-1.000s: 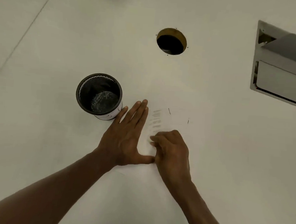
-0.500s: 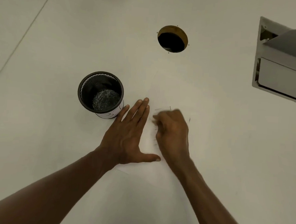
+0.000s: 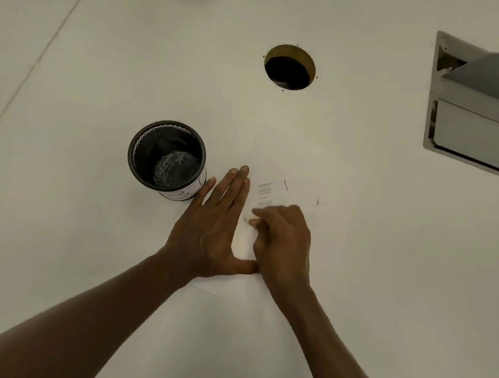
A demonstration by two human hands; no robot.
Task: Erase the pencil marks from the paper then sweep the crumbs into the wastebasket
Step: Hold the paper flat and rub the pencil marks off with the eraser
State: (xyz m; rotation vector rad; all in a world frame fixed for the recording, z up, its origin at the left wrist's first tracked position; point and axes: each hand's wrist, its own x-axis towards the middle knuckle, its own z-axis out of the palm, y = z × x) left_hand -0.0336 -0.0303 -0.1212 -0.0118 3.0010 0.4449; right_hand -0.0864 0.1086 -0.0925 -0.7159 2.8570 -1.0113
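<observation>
White paper [image 3: 276, 161] lies mid-worktop, pinned by the flat, straight-fingered left hand [image 3: 210, 230], while the right hand [image 3: 283, 243] has its grip curled over the sheet, presumably on an eraser I cannot see. Erasing is under way: half a second ago that hand was farther up, covering the pencil marks [image 3: 265, 194], which now show, faint. Next comes rubbing those, then sweeping toward the wastebasket [image 3: 167, 157] just left.

A white sheet of paper [image 3: 290, 168] lies flat on the pale table [image 3: 104, 63]. A black mesh wastebasket [image 3: 167, 157] stands just left of it. Both hands rest on the sheet, the left hand [image 3: 210, 230] beside the right hand [image 3: 283, 243]. A round hole [image 3: 290, 67] lies behind; a grey metal hatch [image 3: 477, 115] sits far right.
</observation>
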